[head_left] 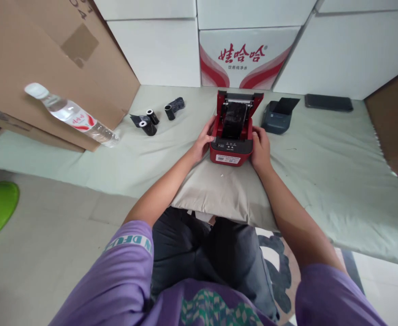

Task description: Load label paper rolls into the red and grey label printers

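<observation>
A red and black label printer (226, 158) stands on the cloth-covered table with its lid raised. Inside it lies a shiny black roll (234, 120), its strip reaching toward the front. My left hand (203, 142) is closed against the printer's left side, thumb near the front corner. On the opposite side my right hand (261, 148) grips the housing, with part of its fingers hidden. Just right of the printer sits a smaller dark blue device (276, 120) with a black sheet sticking up from it.
Several small black rolls (149, 128) lie at the left. A full water bottle (78, 117) stands beside a cardboard box (69, 54). White cartons (249, 59) line the back, and a black phone (328, 103) rests at the back right. The table's front edge (219, 213) is near my lap.
</observation>
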Action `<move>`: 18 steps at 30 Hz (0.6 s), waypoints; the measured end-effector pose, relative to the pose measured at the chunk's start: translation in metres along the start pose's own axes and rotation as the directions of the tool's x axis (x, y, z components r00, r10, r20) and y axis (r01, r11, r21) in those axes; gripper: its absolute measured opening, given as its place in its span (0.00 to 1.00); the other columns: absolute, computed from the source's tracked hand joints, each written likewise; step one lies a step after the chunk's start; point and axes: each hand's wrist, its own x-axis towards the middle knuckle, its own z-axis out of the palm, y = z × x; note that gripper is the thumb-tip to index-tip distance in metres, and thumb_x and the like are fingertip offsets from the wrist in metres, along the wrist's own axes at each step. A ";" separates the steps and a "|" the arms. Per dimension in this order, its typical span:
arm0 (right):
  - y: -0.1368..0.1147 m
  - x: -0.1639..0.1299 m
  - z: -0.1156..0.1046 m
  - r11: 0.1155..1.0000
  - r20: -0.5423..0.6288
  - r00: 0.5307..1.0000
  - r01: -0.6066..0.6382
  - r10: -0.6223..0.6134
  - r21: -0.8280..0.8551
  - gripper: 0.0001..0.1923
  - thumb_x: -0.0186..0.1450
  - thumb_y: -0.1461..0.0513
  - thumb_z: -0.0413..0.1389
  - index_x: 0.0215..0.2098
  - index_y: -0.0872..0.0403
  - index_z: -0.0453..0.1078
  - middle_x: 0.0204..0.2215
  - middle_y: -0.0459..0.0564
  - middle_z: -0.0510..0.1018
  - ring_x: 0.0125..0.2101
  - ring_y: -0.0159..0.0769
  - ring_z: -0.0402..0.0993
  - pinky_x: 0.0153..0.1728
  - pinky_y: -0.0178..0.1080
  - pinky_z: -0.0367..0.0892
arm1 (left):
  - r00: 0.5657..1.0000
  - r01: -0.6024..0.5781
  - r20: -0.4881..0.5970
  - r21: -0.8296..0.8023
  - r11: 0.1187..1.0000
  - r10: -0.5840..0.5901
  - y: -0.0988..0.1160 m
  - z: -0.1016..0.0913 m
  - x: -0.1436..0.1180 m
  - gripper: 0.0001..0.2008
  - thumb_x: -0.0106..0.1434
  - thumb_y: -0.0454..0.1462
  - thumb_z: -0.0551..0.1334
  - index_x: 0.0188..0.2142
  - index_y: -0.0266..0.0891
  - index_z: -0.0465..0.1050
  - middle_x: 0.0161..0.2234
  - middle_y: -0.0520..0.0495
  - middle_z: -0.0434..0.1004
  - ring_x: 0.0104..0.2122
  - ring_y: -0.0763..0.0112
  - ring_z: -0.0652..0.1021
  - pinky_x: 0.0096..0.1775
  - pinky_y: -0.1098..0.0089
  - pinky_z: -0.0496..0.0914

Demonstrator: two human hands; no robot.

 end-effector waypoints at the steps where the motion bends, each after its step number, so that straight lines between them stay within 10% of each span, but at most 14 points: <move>1: -0.005 -0.002 -0.003 1.000 -0.036 0.999 0.021 -0.022 -0.016 0.31 0.75 0.38 0.45 0.56 0.48 0.74 0.56 0.58 0.82 0.56 0.48 0.79 0.60 0.52 0.74 | 1.000 0.003 -0.003 -0.005 1.000 -0.003 0.001 0.001 0.000 0.40 0.56 0.47 0.69 0.69 0.53 0.72 0.77 0.55 0.64 0.80 0.51 0.58 0.77 0.52 0.59; 6: -0.048 -0.006 -0.025 0.973 -0.071 0.972 0.220 -0.225 -0.067 0.22 0.75 0.45 0.49 0.41 0.48 0.79 0.41 0.56 0.84 0.47 0.48 0.81 0.54 0.52 0.76 | 1.000 0.010 -0.005 -0.035 0.999 -0.010 0.003 0.003 -0.001 0.40 0.59 0.49 0.69 0.71 0.50 0.69 0.78 0.50 0.62 0.80 0.52 0.56 0.77 0.54 0.56; 13: -0.073 0.045 -0.033 0.910 0.371 0.923 0.240 -0.105 -0.339 0.09 0.67 0.59 0.60 0.37 0.49 0.84 0.37 0.56 0.88 0.44 0.56 0.83 0.56 0.60 0.75 | 1.000 -0.001 -0.009 -0.088 0.996 0.000 -0.002 -0.003 0.006 0.35 0.63 0.51 0.66 0.68 0.48 0.72 0.77 0.48 0.65 0.80 0.54 0.58 0.78 0.53 0.55; 18: -0.061 0.068 -0.024 0.943 0.304 0.952 0.142 -0.046 -0.302 0.07 0.62 0.68 0.59 0.34 0.50 0.78 0.36 0.54 0.87 0.46 0.53 0.84 0.56 0.58 0.75 | 0.999 0.026 -0.018 -0.090 0.996 -0.028 -0.006 -0.009 0.012 0.32 0.63 0.51 0.66 0.66 0.48 0.74 0.76 0.48 0.67 0.79 0.54 0.61 0.76 0.54 0.57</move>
